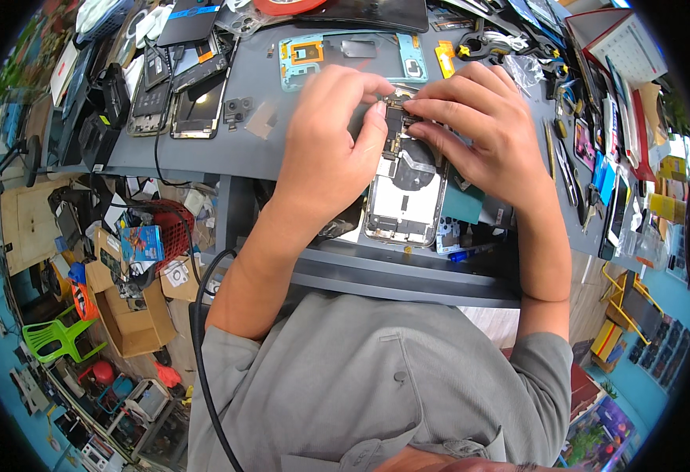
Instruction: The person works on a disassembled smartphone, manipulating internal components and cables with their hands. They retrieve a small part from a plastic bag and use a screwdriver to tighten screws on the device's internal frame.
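Observation:
An opened phone (405, 206) lies across the front edge of the grey workbench, its inner boards and a round dark coil pad exposed. At its upper left, my left hand (331, 140) has thumb and forefinger closed on the phone's edge. My right hand (482, 130) bends over the upper right part, fingertips and thumb drawn together at the small inner parts. Whatever sits between the right fingertips is too small to make out. Just beyond both hands is a light-blue phone frame (288, 69) with an orange-edged cutout.
Other opened phones (197, 110) and a small camera module (238, 108) lie left on the workbench (164, 153). Black-handled pliers (482, 49) and tweezers (567, 169) are to the right. Under the bench top, an open drawer (345, 271) holds parts. A black cable (197, 338) hangs beside my left arm.

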Available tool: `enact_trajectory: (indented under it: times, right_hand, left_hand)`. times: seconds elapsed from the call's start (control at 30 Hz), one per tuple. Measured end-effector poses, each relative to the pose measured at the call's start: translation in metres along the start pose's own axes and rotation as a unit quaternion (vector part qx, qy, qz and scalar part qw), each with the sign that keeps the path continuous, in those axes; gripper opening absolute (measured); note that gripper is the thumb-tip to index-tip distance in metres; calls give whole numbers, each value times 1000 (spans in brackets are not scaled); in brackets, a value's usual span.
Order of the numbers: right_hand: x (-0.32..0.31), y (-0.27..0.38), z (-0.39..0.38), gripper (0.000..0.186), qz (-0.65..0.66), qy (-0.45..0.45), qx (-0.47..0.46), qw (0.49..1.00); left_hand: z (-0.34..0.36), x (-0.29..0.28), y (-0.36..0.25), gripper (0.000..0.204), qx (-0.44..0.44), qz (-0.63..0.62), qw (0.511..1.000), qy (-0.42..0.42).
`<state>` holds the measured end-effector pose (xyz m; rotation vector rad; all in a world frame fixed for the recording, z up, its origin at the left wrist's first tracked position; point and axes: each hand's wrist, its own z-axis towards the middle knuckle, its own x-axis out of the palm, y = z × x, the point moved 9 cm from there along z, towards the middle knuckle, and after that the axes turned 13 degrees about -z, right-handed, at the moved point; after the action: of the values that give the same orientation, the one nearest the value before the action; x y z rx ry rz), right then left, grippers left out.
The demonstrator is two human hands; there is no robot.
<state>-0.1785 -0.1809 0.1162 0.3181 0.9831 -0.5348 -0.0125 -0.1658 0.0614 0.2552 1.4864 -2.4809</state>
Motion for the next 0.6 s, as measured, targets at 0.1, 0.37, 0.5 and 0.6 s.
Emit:
enact_trajectory:
  times: [0.1,0.37,0.5,0.6]
  right_hand:
    - [-2,-2,0,31,33,9,9,999]
    - [0,-7,-2,40,44,22,32,998]
    - [0,-11,-3,34,30,26,56,998]
    - [-1,-15,-4,27,21,14,54,998]
  left_hand:
    - [0,1,-6,26,44,3,999,15]
    - [-1,0,-11,40,27,22,999,22]
    - [-1,2,-11,40,38,36,999,15]
    - [0,4,-11,39,34,42,998,13]
